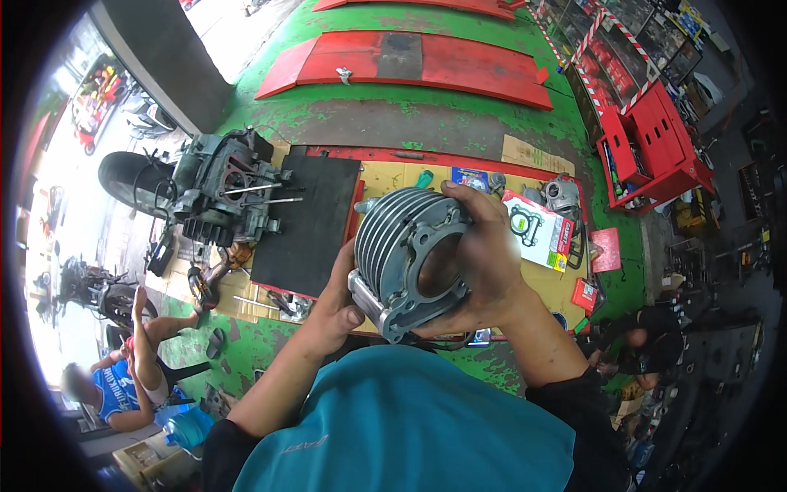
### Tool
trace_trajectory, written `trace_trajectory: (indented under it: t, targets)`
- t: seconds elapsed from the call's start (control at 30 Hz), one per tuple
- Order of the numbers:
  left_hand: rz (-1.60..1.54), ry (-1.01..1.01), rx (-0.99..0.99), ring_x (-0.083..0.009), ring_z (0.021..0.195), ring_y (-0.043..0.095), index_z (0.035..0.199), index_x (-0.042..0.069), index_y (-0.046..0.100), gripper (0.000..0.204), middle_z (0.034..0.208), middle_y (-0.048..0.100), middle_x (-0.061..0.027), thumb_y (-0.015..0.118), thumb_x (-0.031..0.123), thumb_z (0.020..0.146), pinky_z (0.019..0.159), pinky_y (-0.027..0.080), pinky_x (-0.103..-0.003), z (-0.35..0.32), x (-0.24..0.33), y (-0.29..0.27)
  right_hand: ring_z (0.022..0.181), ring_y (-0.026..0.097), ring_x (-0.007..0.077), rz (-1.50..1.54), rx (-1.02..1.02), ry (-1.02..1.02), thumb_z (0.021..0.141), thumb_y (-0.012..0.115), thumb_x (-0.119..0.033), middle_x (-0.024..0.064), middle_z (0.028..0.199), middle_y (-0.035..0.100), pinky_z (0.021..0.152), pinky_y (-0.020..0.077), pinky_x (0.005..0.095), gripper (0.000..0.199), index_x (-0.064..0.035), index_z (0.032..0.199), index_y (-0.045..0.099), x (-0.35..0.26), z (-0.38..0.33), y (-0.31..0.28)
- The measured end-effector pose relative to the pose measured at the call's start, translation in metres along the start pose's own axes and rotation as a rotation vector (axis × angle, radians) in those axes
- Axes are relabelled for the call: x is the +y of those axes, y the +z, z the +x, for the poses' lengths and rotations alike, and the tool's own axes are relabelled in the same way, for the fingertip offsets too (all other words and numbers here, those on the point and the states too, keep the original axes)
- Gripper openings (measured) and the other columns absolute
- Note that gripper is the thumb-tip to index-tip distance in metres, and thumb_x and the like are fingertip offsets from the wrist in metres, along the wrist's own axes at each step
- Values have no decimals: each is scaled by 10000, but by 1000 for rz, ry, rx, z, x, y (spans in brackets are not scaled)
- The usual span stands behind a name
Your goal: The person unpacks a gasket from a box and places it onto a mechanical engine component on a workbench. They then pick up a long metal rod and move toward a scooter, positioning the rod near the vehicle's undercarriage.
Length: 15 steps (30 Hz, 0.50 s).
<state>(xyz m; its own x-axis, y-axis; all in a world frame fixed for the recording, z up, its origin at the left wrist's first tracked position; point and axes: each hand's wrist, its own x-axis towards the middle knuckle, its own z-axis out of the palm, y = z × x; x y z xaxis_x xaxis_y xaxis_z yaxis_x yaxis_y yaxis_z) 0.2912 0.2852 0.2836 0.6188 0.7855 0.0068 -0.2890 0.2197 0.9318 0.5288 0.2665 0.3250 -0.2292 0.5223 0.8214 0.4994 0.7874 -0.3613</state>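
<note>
In front of my chest I hold a grey finned engine cylinder block [392, 246], tilted so its flat face and round bore point to the right. My left hand [334, 305] grips its lower left side, thumb near a bright metal boss. The right hand [494, 258] is wrapped round the right side, one finger stretched along the top edge; part of this hand is blurred and covers some of the bore. Behind the block lies a packaged gasket set [534, 228] on a cardboard-covered bench [393, 174].
A partly stripped engine with a wheel [225, 184] sits at the left beside a black mat [307, 225]. A power drill [201, 287] lies below it. At the right stand metal engine parts [561, 195] and a red tool cabinet [656, 148]. Two people [123, 385] [643, 340] sit nearby.
</note>
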Motion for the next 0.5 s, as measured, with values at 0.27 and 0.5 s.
trace_trajectory:
  t: [0.27, 0.5]
  targets:
    - [66, 118, 72, -346, 1560, 322, 1664, 4, 81, 1465, 1664, 296, -231, 800, 826, 688, 1260, 281, -493, -14, 29, 2, 1312, 530, 502, 109, -30, -14, 518, 1009, -510, 328, 1546, 416, 1055, 436, 589, 1367, -196, 1623, 266, -16, 18, 7]
    - [75, 115, 79, -330, 1560, 320, 1658, 17, 128, 1431, 1668, 294, -201, 737, 886, 698, 1263, 285, -495, -22, 26, 0, 1334, 484, 517, 234, -72, 122, 515, 1010, -397, 297, 1546, 404, 1098, 436, 578, 1362, -124, 1625, 269, -33, 30, 11]
